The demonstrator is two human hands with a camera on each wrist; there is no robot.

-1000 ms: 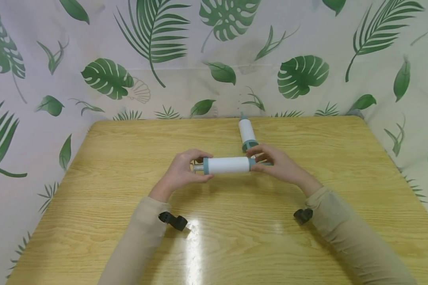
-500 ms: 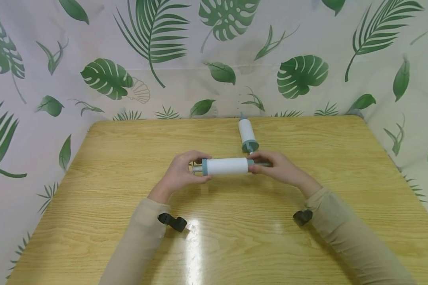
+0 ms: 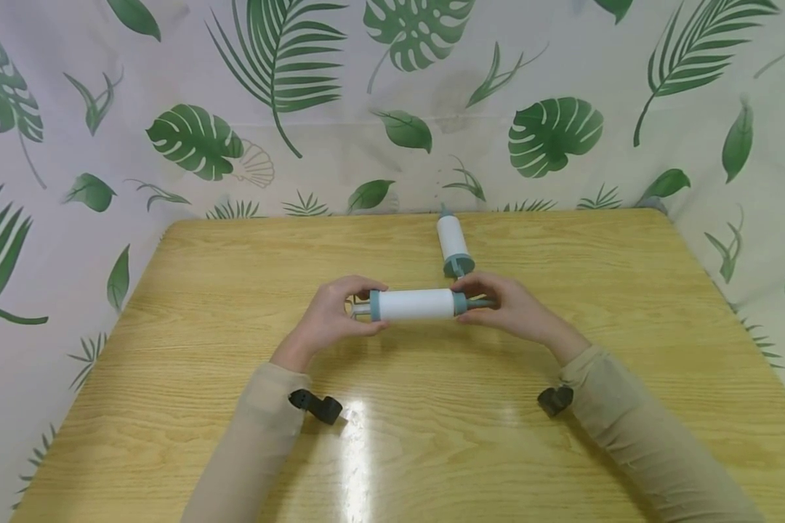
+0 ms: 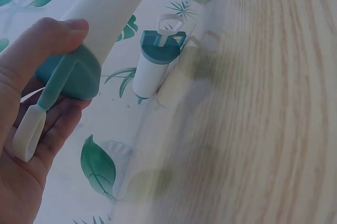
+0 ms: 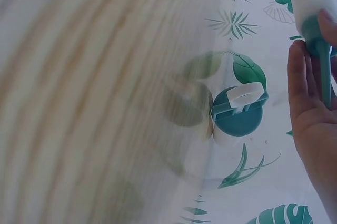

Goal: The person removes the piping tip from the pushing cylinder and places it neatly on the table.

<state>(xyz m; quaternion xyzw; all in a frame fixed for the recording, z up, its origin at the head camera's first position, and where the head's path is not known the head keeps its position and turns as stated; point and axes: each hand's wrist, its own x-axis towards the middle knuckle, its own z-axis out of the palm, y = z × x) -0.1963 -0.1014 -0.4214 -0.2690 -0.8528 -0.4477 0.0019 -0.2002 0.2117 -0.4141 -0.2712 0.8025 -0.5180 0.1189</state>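
A white hand pump point(image 3: 415, 304) with teal ends lies level between my two hands, above the table. My left hand point(image 3: 323, 317) grips its teal collar point(image 4: 79, 76) with thumb and fingers on opposite sides. Within that palm sits the pump's pale pull handle point(image 4: 29, 134), pushed close in. At the other end my right hand point(image 3: 517, 311) pinches the teal cap, and the thin teal nozzle point(image 5: 325, 76) points into the palm. Behind them a second, similar hand pump point(image 3: 453, 238) rests near the table's back edge, nozzle toward the wall and handle toward me.
The wood-grain table point(image 3: 419, 443) runs under both forearms. A leaf-printed cloth point(image 3: 327, 156) rises behind it and along the sides. Black wrist cameras point(image 3: 323, 409) sit on both sleeves. The second pump stands just beyond my right fingers.
My right fingers have shifted on the teal cap and spread slightly, so more of the nozzle shows. The held pump has moved a little left; the second pump has stayed put.
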